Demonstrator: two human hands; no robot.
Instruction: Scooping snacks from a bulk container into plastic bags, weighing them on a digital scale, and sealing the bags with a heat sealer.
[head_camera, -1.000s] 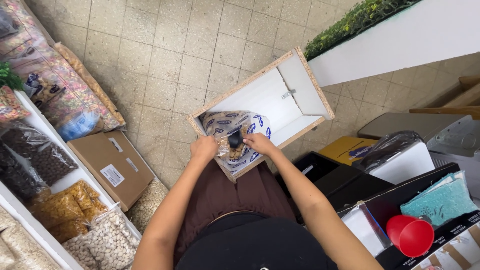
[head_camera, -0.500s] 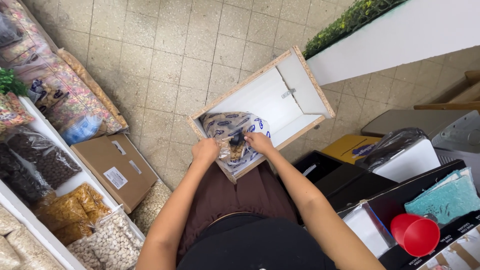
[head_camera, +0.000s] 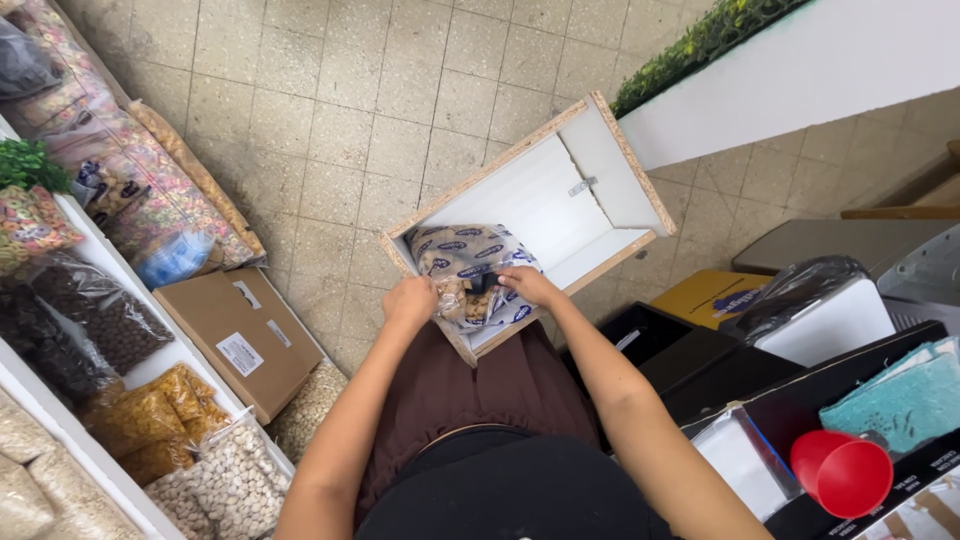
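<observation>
Little has moved since the earlier frame: both hands are still working at the near end of the bag (head_camera: 468, 262), which is lying inside the white box (head_camera: 560, 200) on the floor. Left hand (head_camera: 411, 300) is pinching the bag's near-left edge, fingers closed on the plastic. Right hand (head_camera: 528, 285) is closing over a small dark object (head_camera: 483, 283) at the bag's mouth; what it is cannot be told. For a good result, the left hand should be keeping the film taut while the right is working squarely at the opening.
</observation>
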